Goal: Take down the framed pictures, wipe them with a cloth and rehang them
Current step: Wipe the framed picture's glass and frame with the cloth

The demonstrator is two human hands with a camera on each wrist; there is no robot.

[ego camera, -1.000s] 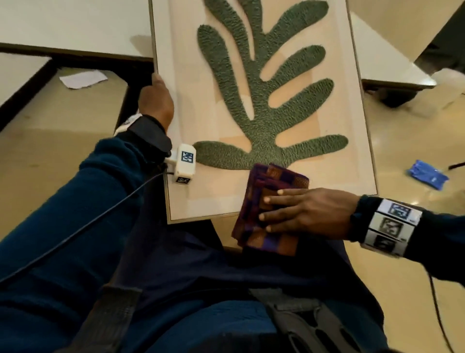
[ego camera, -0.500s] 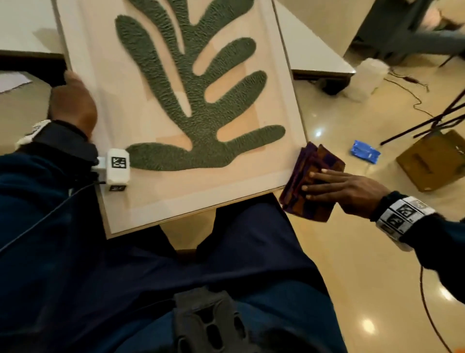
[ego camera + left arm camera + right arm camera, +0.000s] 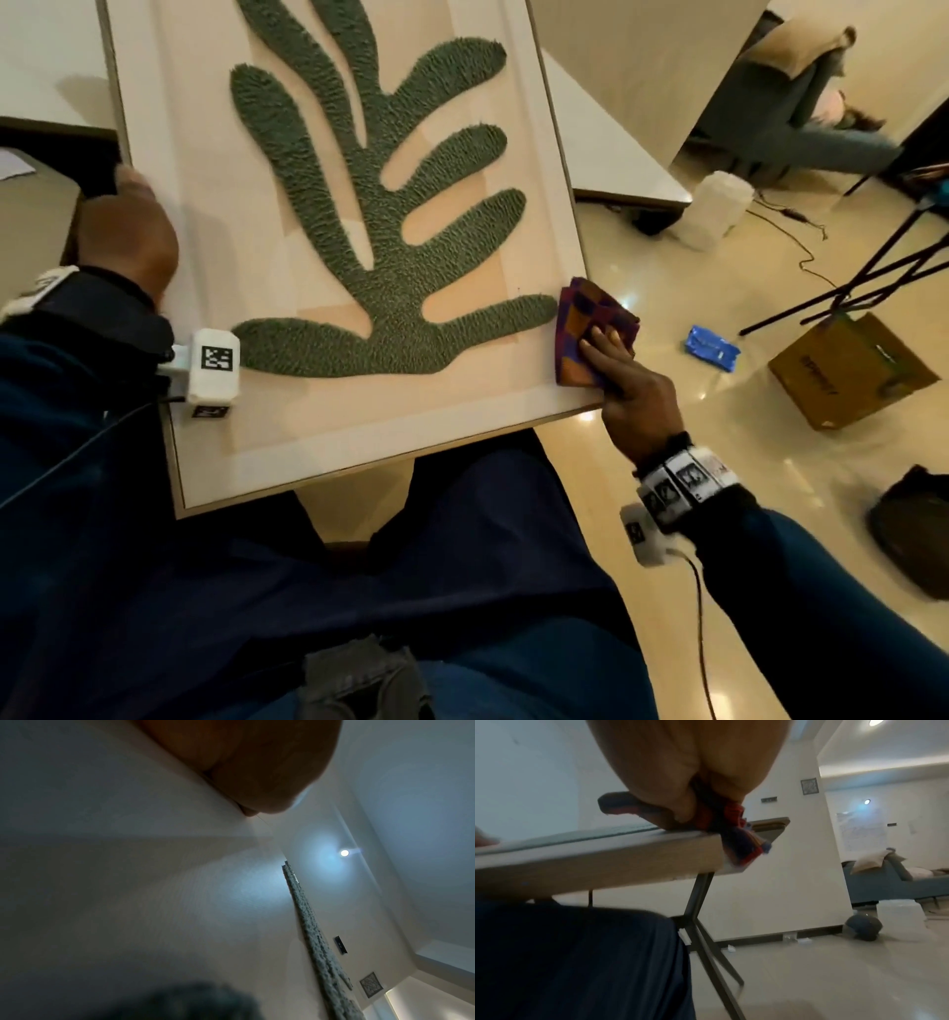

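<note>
A light wooden framed picture [image 3: 328, 411] with a raised green leaf shape [image 3: 390, 205] leans on my lap, its top against a table. My left hand [image 3: 128, 231] grips the frame's left edge; the left wrist view shows only the palm [image 3: 257, 766] against the pale picture face [image 3: 128, 892]. My right hand [image 3: 611, 354] holds a folded purple and orange cloth [image 3: 585, 318] on the frame's right edge, just above the lower right corner. In the right wrist view the fingers [image 3: 680, 801] pinch the cloth [image 3: 731, 817], which drapes over the frame's side [image 3: 603, 862].
White tables [image 3: 616, 154] stand behind the picture. On the shiny floor to the right lie a blue packet [image 3: 714, 349], a cardboard box [image 3: 847, 375], a white container [image 3: 714, 210], black stand legs [image 3: 873, 277], cables and a dark bag [image 3: 914, 534]. A person sits far right [image 3: 801, 118].
My right hand has carried the cloth from the frame's bottom edge, past the lower right corner, onto the right edge. The view has swung right. My left hand keeps its grip.
</note>
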